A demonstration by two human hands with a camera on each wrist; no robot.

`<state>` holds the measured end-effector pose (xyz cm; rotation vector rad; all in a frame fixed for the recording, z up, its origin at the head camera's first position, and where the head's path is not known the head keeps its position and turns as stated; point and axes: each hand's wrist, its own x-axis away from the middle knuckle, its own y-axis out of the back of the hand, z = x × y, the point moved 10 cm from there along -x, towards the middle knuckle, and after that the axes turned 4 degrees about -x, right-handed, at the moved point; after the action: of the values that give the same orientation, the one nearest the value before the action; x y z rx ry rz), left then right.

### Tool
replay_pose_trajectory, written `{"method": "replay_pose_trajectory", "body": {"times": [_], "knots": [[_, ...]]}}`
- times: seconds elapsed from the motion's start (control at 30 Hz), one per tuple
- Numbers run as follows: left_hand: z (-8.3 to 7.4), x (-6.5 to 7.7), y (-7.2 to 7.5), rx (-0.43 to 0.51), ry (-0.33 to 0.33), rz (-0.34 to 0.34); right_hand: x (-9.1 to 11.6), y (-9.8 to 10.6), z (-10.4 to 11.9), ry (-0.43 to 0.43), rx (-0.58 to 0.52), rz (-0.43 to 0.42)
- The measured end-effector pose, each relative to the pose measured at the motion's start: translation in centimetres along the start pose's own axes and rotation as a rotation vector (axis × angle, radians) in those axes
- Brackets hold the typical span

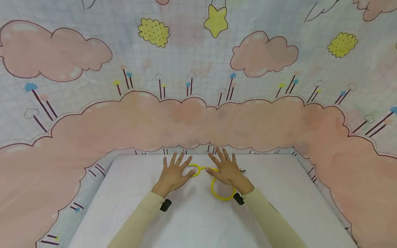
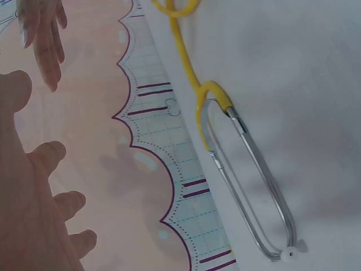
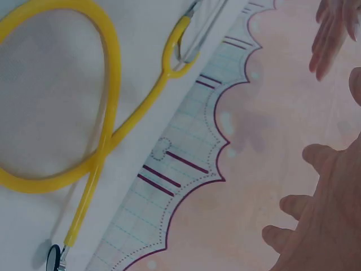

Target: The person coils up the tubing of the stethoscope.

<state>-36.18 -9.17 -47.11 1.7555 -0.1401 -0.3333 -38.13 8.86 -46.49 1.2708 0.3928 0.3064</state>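
A yellow stethoscope [image 1: 223,198] lies on the white table, its tubing bent into a round loop. My left hand [image 1: 175,174] is over its forked end, fingers straight and spread, holding nothing. In the left wrist view the metal ear tubes [image 2: 276,203] stretch toward a white ear tip [image 2: 289,254]. My right hand [image 1: 227,171] spreads its fingers above the loop, covering part of the tubing, and is likewise without anything in its grasp. The chest piece [image 3: 53,258] shows at the lower left of the right wrist view.
The white tabletop [image 1: 130,206] ends at a far edge just beyond my fingertips. Behind and around it hangs a cloth [image 1: 198,120] printed with pink clouds, stars and hearts. Black wrist cameras [image 1: 165,205] sit at both cuffs.
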Motion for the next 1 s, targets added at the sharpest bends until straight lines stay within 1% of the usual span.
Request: {"method": "replay_pose_trajectory", "body": {"times": [0.1,0.23,0.37,0.53,0.63,0.73,0.87,1.0], "knots": [[0.3,-0.2,-0.4,0.011,0.007,-0.008,-0.3,-0.1,-0.2,0.004,-0.004,-0.015],[1.0,-0.6,-1.1,0.017,0.026,-0.001,-0.9,-0.7,-0.4,0.013,-0.010,-0.009],[1.5,-1.0,-1.8,0.033,0.020,-0.002,-1.3,-1.2,-0.7,0.011,-0.029,-0.022],[2.2,-1.0,-2.6,0.047,0.021,0.009,-1.9,-2.4,-1.1,0.020,-0.006,-0.022],[2.6,-1.1,-2.9,0.046,0.025,0.001,-2.1,-2.9,-1.4,0.025,-0.002,-0.030],[3.0,-1.3,-3.4,0.064,0.034,0.013,-2.2,-3.3,-1.8,0.012,-0.015,-0.027],[3.6,-1.5,-4.2,0.111,0.041,0.023,-2.3,-4.3,-2.7,-0.020,-0.023,0.000],[4.5,-1.8,-4.9,0.166,0.024,-0.007,-2.4,-5.1,-3.6,-0.060,-0.087,0.017]]}}
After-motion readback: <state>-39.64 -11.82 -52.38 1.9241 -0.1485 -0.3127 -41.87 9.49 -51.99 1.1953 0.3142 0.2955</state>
